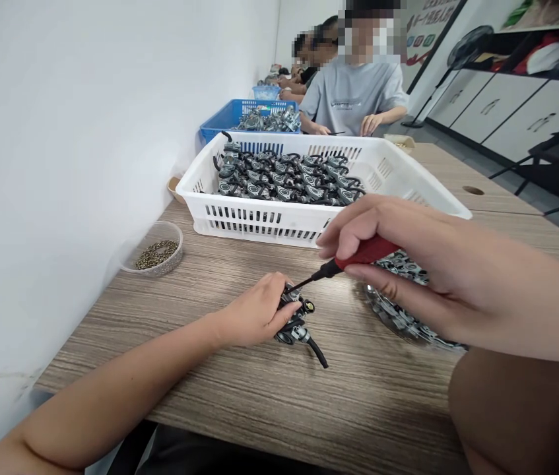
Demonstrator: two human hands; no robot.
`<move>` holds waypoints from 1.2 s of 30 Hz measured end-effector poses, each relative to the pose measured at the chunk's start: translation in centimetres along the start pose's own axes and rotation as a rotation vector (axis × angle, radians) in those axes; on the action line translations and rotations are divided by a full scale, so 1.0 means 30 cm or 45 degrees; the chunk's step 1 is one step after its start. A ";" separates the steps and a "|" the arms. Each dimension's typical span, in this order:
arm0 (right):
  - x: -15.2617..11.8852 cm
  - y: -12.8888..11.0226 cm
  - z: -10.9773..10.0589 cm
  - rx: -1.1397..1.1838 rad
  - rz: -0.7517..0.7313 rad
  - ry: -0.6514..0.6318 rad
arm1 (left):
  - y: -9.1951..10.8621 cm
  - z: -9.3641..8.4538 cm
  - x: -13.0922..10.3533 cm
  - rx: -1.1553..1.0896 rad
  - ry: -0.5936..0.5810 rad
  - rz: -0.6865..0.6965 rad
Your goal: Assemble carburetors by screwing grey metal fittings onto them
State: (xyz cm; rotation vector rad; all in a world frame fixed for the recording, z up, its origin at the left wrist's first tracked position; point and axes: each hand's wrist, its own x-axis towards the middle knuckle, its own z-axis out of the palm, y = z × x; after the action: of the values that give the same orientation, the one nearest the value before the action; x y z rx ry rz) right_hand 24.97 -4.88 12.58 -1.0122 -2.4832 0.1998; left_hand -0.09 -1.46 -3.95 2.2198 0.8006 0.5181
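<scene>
We look from head height, forward and steeply down over the worktop [239, 402], whose near edge crosses the bottom of our view. The right hand [427, 254] is closest to us and looms large at the right; the left hand [254, 310] sits lower and smaller, near the middle. Farther out we face the long side of the white crate [303, 214], then a person [358, 92] opposite. The wall [86, 132] fills our left, and cabinets [511, 105] slant across the upper right.

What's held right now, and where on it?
Right hand: red-handled screwdriver, by its handle. Left hand: metal part with black hose, by its upper end, on the table; exact finger contacts partly hidden.
</scene>
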 end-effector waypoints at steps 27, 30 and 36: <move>0.073 -0.001 0.076 -0.602 -0.056 0.444 | 0.006 0.003 -0.001 0.071 0.013 0.012; 0.057 -0.001 0.065 -0.531 -0.005 0.351 | 0.011 0.000 -0.001 0.079 0.011 0.028; 0.020 -0.005 0.014 0.052 -0.055 -0.037 | 0.005 0.000 -0.004 0.047 0.024 0.023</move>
State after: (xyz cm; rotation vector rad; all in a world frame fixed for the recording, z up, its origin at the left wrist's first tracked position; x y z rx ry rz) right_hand 24.32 -4.57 12.46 -0.9443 -2.5141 0.2524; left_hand -0.11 -1.62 -3.84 2.2610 0.8061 0.5379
